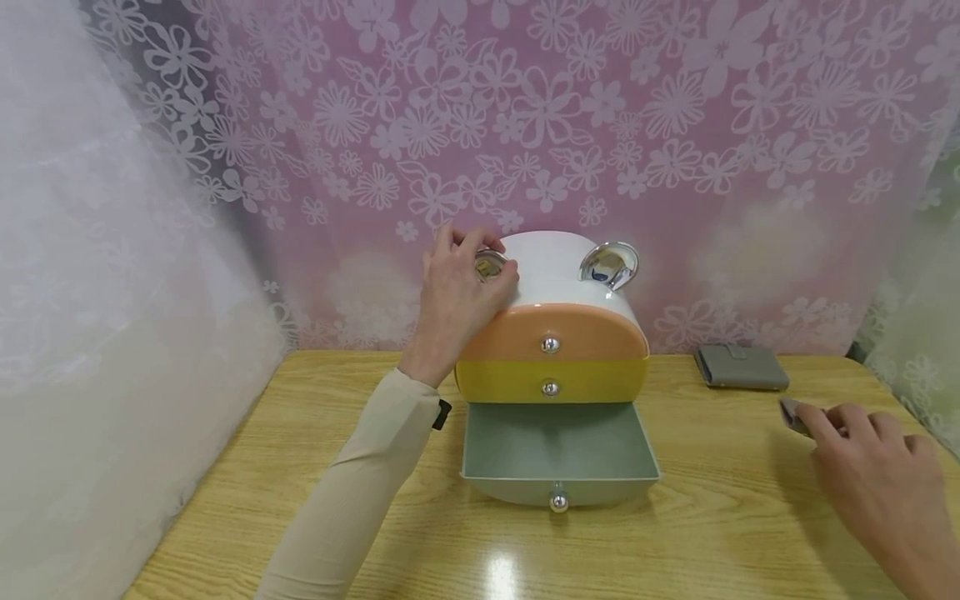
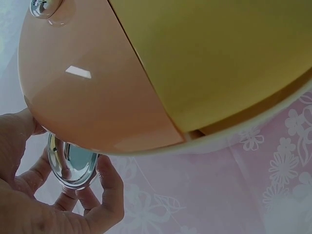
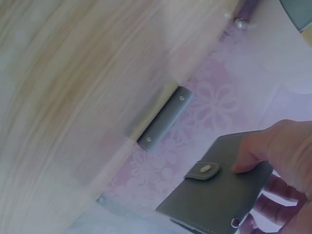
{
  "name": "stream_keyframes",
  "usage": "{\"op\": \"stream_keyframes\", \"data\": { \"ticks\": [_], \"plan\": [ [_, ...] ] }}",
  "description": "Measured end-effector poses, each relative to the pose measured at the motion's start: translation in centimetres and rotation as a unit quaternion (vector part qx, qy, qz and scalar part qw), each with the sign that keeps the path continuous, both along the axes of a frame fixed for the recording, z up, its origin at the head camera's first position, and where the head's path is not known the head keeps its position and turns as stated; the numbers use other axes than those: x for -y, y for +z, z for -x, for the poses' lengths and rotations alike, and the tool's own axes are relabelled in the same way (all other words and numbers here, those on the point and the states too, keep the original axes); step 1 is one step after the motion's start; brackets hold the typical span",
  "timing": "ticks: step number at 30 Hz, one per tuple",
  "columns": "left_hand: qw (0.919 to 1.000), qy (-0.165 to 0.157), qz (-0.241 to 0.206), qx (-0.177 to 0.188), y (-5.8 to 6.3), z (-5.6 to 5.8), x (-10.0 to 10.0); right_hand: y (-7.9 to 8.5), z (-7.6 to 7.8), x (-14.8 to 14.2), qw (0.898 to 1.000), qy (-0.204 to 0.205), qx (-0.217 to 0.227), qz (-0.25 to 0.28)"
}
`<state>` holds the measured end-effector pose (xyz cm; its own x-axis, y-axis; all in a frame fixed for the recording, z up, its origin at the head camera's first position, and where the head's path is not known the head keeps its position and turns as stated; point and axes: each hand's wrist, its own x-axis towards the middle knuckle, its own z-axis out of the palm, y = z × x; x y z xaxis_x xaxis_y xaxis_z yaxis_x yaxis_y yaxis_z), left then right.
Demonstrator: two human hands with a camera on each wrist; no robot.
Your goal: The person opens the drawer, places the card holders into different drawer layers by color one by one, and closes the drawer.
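Note:
A small rounded drawer cabinet [image 1: 547,262] with a white top stands on the table. Its orange [image 1: 502,337] and yellow [image 1: 495,382] drawers are pushed in, while the pale green drawer [image 1: 495,450] is pulled out with nothing inside. My left hand [image 1: 457,287] holds the cabinet's left silver ear [image 2: 73,165], fingers and thumb around it. Off to the right, my right hand [image 1: 885,467] grips a grey snap wallet [image 3: 214,190] above the table, thumb on one face and fingers behind. Only the wallet's edge shows in the head view.
A second grey wallet [image 1: 742,368] lies near the table's back right edge. The right silver ear [image 1: 611,265] sticks up from the cabinet. Flowered pink cloth [image 1: 450,125] hangs behind the wooden table [image 1: 360,400], with pale sheeting [image 1: 112,292] at the left.

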<state>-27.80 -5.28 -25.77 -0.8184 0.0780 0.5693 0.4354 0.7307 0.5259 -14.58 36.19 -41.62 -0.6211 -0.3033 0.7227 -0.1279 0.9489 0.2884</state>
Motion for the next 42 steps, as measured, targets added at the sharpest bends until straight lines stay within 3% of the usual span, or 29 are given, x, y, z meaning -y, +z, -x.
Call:
{"op": "stream_keyframes", "data": {
  "ticks": [10,26,37,42],
  "plan": [
    [0.9999,0.008,0.001,0.007,0.0,-0.1,-0.1,1.0,-0.1,1.7,0.996,0.081,-0.043,0.010],
    [1.0000,0.007,0.002,0.006,0.0,-0.1,-0.3,2.1,-0.8,5.1,0.990,0.115,-0.071,0.049],
    [0.9999,0.009,-0.001,0.012,0.0,-0.1,-0.2,3.5,-1.2,9.0,0.974,0.184,-0.098,0.084],
    [1.0000,0.007,-0.001,0.006,0.0,-0.2,0.0,4.1,-1.6,11.3,0.963,0.221,-0.118,0.102]
  ]
}}
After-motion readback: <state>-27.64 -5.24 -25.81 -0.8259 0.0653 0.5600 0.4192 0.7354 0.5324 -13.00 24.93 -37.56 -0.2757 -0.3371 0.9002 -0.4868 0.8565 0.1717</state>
